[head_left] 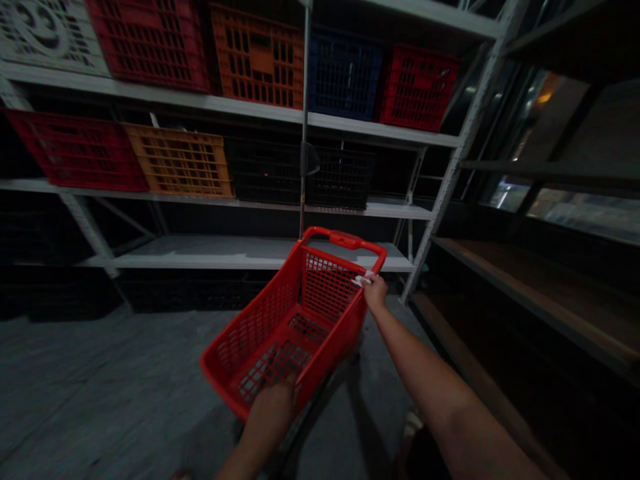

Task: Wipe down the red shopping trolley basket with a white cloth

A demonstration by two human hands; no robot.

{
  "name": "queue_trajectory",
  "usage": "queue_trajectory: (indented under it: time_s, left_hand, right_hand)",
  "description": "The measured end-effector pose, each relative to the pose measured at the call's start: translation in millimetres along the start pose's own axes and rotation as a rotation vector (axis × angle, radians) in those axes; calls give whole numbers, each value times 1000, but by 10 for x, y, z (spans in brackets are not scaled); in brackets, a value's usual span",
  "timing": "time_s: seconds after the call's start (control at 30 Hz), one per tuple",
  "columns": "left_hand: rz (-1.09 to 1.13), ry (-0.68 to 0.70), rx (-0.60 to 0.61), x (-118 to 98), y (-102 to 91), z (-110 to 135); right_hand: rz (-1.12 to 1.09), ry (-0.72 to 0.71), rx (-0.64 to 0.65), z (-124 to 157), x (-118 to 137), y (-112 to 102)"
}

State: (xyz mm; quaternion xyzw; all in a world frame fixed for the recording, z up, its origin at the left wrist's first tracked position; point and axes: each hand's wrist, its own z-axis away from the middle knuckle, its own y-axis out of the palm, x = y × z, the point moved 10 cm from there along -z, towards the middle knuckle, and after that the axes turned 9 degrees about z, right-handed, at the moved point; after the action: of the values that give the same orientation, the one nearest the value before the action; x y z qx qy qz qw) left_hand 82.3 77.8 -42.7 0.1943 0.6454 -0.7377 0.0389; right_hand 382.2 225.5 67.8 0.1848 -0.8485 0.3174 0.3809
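Observation:
A red plastic shopping cart (265,319) stands on the floor in front of me, its handle (345,239) at the far end. My right hand (375,291) is closed on a small white cloth (364,279), pressed to the cart's right rim near the base of the handle. At the near end, my left hand (274,405) grips the right side rim of the cart, its fingertips partly hidden over the edge. The basket holds nothing that I can see.
Behind the cart, a white metal rack (250,252) carries several crates, among them an orange crate (260,59) and a yellow crate (180,160). Dark wooden shelves (540,287) stand close on the right. Grey concrete floor (100,380) lies to the left.

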Motion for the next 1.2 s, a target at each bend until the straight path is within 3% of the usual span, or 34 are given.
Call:
queue_trajectory:
  time_s: [0.1,0.17,0.37,0.43,0.53,0.63,0.77,0.93,1.03,1.1,1.2]
  left_hand:
    - [4,5,12,68,-12,14]
    - [5,7,20,137,-34,35]
    - [-74,-57,1,345,-224,46]
    - [-99,-82,-53,294,-357,-67]
    - [-91,-69,-175,52,-541,-353]
    - [-112,-25,-200,-187,-515,-634]
    - [-141,54,-208,-291,-379,-761]
    - [-155,100,-226,-301,-371,-643]
    - [-161,68,-235,-288,-403,-575]
    - [-172,65,-243,-281,-410,-558]
    - [-182,94,-232,-252,-382,-573]
  right_hand:
    - [3,19,-24,-252,-50,-70]
    - [-3,27,-43,-273,-64,-93]
    - [-85,-30,-29,259,77,20]
    - [-164,-84,42,486,187,130]
    - [-223,-125,101,701,304,216]
    - [-183,-202,108,717,409,202]
    - [-33,-288,75,370,453,68]
    - [133,-230,11,-460,327,-241]
    - [147,-215,-20,-630,274,-351]
    - [123,-245,-38,-455,274,-344]
    - [7,-358,-17,80,331,-233]
